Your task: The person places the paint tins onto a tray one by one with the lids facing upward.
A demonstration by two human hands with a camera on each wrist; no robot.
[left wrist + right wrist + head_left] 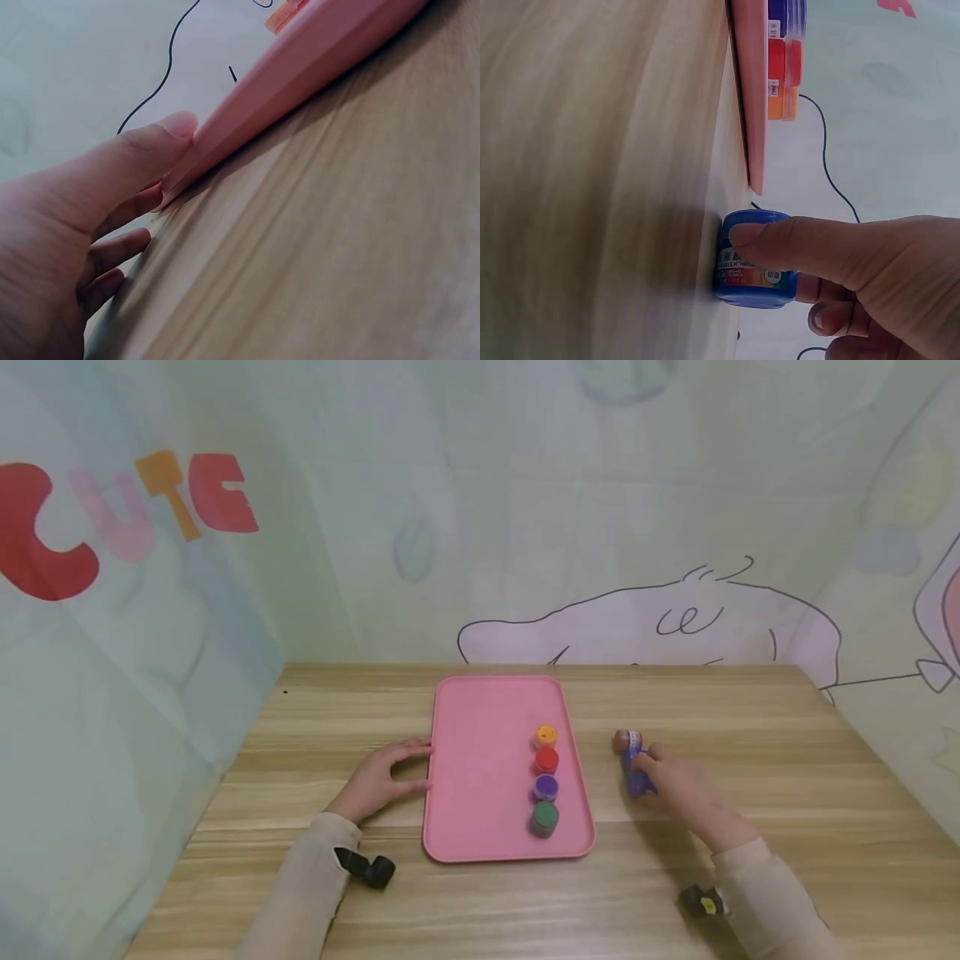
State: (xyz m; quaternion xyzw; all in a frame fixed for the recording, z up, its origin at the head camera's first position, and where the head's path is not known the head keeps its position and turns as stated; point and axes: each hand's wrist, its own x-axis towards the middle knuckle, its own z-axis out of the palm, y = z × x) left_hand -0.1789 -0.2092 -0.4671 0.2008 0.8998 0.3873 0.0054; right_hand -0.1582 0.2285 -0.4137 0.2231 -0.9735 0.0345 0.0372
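My right hand (pixel 686 789) pinches a small blue paint jar (pixel 754 277) that lies on its side on the table, right of the pink tray. The thumb presses its near side; the fingers are partly hidden behind it. Just beyond it lies a brown-lidded jar (pixel 622 742), not visible in the right wrist view. My left hand (pixel 382 777) touches the left rim of the pink tray (pixel 480 777) with thumb and fingertips. Along the tray's right side stand paint jars in a row: orange (pixel 546 737), red (pixel 547 761), purple (pixel 546 789) and green (pixel 544 818).
The wooden table (pixel 337 710) extends around the tray on all sides. A patterned cloth backdrop (pixel 360 527) with cartoon drawings and letters hangs behind it and at the left. Black wrist devices (pixel 367 867) are worn on both sleeves.
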